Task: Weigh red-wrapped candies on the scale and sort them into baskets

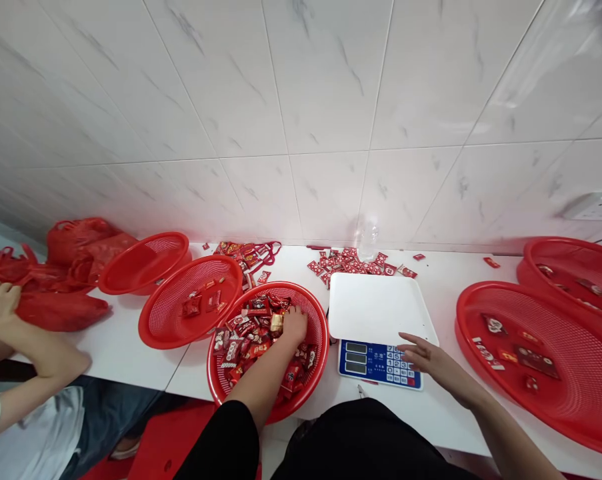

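Note:
My left hand [295, 325] reaches into a red mesh basket [323, 333] full of wrapped candies [251, 327], mostly red. Its fingers curl down among them, right beside a gold-wrapped piece [277, 324]; what lies under the fingertips is hidden. Over the right side of a digital scale [379, 363] hovers my right hand [425, 360], open, with fingers stretched out and nothing in it. The scale has a white weighing plate [378, 307] with only tiny specks on it, and a blue keypad panel.
Two red baskets [153, 320] [181, 250] and red bags [63, 310] stand left, near another person's arm [35, 340]. Small red packets [348, 260] and a clear plastic bottle [368, 240] lie by the wall. Two more baskets [481, 293] [535, 250], holding a few wrapped pieces, are right.

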Available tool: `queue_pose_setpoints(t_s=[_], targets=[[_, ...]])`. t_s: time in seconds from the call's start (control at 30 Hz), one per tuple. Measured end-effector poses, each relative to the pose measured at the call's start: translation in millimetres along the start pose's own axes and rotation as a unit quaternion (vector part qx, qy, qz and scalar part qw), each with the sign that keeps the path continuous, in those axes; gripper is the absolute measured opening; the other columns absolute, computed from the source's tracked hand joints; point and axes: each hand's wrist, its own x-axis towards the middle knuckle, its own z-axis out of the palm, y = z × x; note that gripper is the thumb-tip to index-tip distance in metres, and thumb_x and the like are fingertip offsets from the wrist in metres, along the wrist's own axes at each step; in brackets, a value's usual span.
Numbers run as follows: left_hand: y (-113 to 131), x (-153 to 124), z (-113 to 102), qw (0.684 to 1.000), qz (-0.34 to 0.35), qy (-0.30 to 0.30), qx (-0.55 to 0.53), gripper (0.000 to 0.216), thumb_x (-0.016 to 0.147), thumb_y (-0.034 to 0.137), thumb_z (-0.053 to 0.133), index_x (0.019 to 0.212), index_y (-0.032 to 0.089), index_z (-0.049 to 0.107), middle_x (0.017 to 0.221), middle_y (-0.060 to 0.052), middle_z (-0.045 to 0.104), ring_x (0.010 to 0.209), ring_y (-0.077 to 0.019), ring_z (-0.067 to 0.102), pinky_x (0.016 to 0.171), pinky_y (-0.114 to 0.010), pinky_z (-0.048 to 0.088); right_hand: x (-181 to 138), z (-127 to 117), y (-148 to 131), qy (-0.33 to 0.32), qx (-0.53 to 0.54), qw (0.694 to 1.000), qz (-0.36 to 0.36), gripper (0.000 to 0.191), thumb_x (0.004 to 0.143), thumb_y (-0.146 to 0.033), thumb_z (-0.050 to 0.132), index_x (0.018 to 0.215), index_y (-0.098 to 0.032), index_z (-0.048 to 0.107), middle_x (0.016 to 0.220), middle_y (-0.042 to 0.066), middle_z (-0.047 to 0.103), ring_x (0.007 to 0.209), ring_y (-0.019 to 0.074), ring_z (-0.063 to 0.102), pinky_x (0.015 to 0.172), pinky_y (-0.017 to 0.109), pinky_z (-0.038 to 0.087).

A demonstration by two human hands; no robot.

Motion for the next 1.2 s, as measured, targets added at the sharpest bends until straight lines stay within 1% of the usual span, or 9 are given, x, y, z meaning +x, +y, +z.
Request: queue_pose_setpoints(t_s=[0.07, 0.2, 0.43, 0.63, 0.83, 0.93, 1.0, 1.1, 1.2], targets=[[1, 0, -3, 1.000, 0.006, -0.008, -0.009, 0.029, 0.080, 0.010, 0.045, 0.103, 0.013, 0.064, 0.112, -0.020, 0.057, 0.111, -0.0316, 0.048, 0.086, -0.042, 0.041, 2, 3, 2, -0.015, -0.015, 1.000, -0.001, 0.064, 0.078, -0.055, 0.055, 0.134, -0.026, 0.041, 0.131, 0.009, 0.054, 0.115, 0.0260, 0.054, 0.095, 0.039, 0.046], [-3, -3, -10, 0.999, 0.021, -0.018, -0.036, 0.028, 0.076, 0.009, 0.052, 0.101, 0.014, 0.065, 0.105, -0.018, 0.061, 0.102, -0.0287, 0.055, 0.081, -0.036, 0.044, 1, 4, 6, -0.030, -0.027, 0.999, -0.004, 0.063, 0.079, -0.055, 0.054, 0.134, -0.027, 0.040, 0.130, 0.008, 0.054, 0.117, 0.0263, 0.052, 0.095, 0.039, 0.045], [-13, -21, -33, 0.992, 0.040, -0.031, -0.111, 0.023, 0.078, 0.033, 0.056, 0.097, 0.024, 0.065, 0.095, -0.008, 0.067, 0.086, -0.0220, 0.063, 0.072, -0.028, 0.045, 0, 5, 15, -0.044, -0.041, 0.998, 0.002, 0.065, 0.079, -0.055, 0.054, 0.135, -0.027, 0.039, 0.131, 0.008, 0.053, 0.119, 0.0250, 0.050, 0.097, 0.036, 0.044], [-3, -43, -37, 0.975, 0.120, -0.133, -0.133, 0.023, 0.066, 0.036, 0.064, 0.087, 0.024, 0.067, 0.084, -0.004, 0.068, 0.076, -0.0211, 0.063, 0.064, -0.025, 0.044, 4, 8, 12, -0.057, -0.038, 0.998, -0.004, 0.063, 0.078, -0.055, 0.056, 0.134, -0.029, 0.041, 0.130, 0.006, 0.055, 0.119, 0.0258, 0.049, 0.097, 0.039, 0.044], [9, -49, -33, 0.976, 0.117, -0.157, -0.096, 0.027, 0.063, 0.038, 0.066, 0.086, 0.022, 0.068, 0.086, -0.006, 0.069, 0.076, -0.0222, 0.063, 0.066, -0.027, 0.047, 2, 9, 12, -0.059, -0.057, 0.997, 0.002, 0.066, 0.077, -0.056, 0.055, 0.135, -0.029, 0.040, 0.131, 0.007, 0.054, 0.120, 0.0270, 0.049, 0.096, 0.041, 0.044], [9, -44, -31, 0.990, 0.046, -0.107, -0.083, 0.030, 0.072, 0.038, 0.059, 0.093, 0.019, 0.066, 0.094, -0.010, 0.067, 0.084, -0.0240, 0.063, 0.074, -0.031, 0.048, 0, 8, 15, -0.063, -0.062, 0.996, 0.000, 0.066, 0.078, -0.057, 0.053, 0.135, -0.027, 0.039, 0.131, 0.007, 0.054, 0.121, 0.0265, 0.048, 0.097, 0.039, 0.043], [6, -38, -28, 0.994, 0.020, -0.072, -0.076, 0.032, 0.079, 0.036, 0.051, 0.101, 0.017, 0.064, 0.105, -0.015, 0.063, 0.101, -0.0272, 0.058, 0.085, -0.036, 0.044, -1, 8, 16, -0.065, -0.061, 0.996, -0.002, 0.065, 0.078, -0.056, 0.053, 0.135, -0.027, 0.039, 0.131, 0.007, 0.054, 0.121, 0.0259, 0.048, 0.098, 0.039, 0.043], [-1, -27, -19, 0.998, 0.002, -0.028, -0.062, 0.035, 0.080, 0.033, 0.051, 0.109, 0.016, 0.061, 0.129, -0.017, 0.048, 0.128, -0.0316, 0.035, 0.103, -0.042, 0.030, 0, 7, 17, -0.065, -0.061, 0.996, -0.001, 0.065, 0.078, -0.056, 0.054, 0.135, -0.028, 0.039, 0.130, 0.007, 0.054, 0.121, 0.0256, 0.048, 0.099, 0.039, 0.042], [-6, -18, -5, 0.998, -0.019, -0.017, -0.052, 0.040, 0.079, 0.036, 0.053, 0.114, 0.018, 0.058, 0.143, -0.016, 0.031, 0.133, -0.0359, 0.023, 0.106, -0.050, 0.021, -1, 6, 16, -0.063, -0.059, 0.996, 0.001, 0.065, 0.078, -0.056, 0.054, 0.135, -0.028, 0.039, 0.130, 0.007, 0.054, 0.121, 0.0260, 0.048, 0.099, 0.039, 0.042]])
